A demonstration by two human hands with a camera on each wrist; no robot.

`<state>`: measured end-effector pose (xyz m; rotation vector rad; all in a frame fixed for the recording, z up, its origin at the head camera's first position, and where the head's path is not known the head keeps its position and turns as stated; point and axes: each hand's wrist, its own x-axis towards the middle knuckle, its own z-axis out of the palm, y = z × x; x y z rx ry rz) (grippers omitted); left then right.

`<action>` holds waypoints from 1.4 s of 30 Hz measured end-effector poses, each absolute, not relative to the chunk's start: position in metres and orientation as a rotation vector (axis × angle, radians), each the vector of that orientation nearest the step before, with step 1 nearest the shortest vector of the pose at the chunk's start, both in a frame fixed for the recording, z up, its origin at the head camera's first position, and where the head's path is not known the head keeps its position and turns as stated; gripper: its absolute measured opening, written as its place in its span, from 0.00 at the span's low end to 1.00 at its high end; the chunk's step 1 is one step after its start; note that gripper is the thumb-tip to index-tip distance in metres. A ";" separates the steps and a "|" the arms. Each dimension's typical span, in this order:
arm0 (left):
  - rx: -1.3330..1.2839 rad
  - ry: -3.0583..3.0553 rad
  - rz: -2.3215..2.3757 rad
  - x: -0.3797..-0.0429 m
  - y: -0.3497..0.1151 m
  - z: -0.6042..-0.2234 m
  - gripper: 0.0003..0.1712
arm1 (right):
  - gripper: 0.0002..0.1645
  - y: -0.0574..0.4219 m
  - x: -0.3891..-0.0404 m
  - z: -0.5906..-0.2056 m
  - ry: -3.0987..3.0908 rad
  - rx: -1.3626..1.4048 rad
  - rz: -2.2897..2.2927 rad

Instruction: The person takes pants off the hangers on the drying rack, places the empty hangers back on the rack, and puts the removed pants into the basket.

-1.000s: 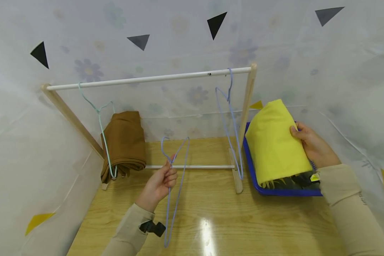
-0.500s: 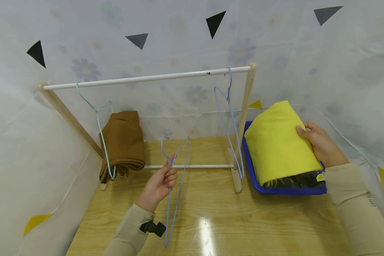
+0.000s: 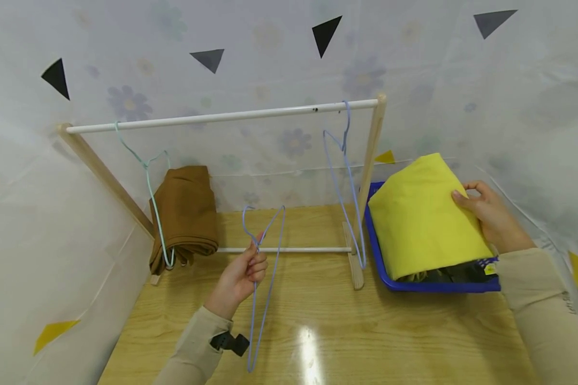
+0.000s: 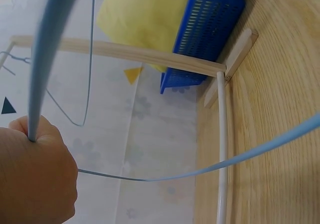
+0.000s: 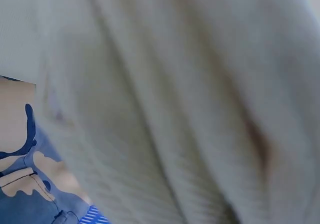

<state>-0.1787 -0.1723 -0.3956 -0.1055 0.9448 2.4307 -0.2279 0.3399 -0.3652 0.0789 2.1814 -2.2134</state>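
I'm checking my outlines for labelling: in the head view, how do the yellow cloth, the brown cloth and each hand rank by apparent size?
Largest to smallest:
1. Yellow cloth
2. Brown cloth
3. Left hand and right hand: they look too alike to rank.

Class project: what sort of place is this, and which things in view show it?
Probably an indoor set-up for hanging clothes, perhaps a staged one: there is a clothes rack, a blue basket beside it, and flower-patterned sheeting behind.
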 end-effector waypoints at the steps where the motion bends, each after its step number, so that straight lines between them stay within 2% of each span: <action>1: -0.103 0.950 2.429 -0.179 -0.172 -0.396 0.29 | 0.13 0.342 -0.227 -0.365 2.171 0.075 -2.210; 8: -0.077 0.943 2.423 -0.180 -0.173 -0.399 0.30 | 0.16 0.351 -0.224 -0.361 2.179 0.097 -2.146; 15: -0.075 0.937 2.420 -0.180 -0.171 -0.400 0.30 | 0.14 0.358 -0.223 -0.363 2.604 0.282 -1.778; 19: -0.082 0.945 2.420 -0.178 -0.170 -0.399 0.30 | 0.17 0.363 -0.220 -0.367 2.750 0.307 -1.654; 27: -0.078 0.964 2.420 -0.177 -0.170 -0.400 0.29 | 0.38 0.372 -0.221 -0.374 2.962 0.307 -1.333; 32: -0.072 0.980 2.412 -0.177 -0.170 -0.400 0.29 | 0.46 0.374 -0.223 -0.377 3.058 0.233 -1.097; 38: -0.087 0.970 2.416 -0.176 -0.169 -0.400 0.29 | 0.66 0.375 -0.229 -0.381 3.033 0.087 -0.973; 42: -0.080 0.959 2.417 -0.176 -0.170 -0.401 0.30 | 0.71 0.374 -0.234 -0.384 3.049 -0.001 -0.921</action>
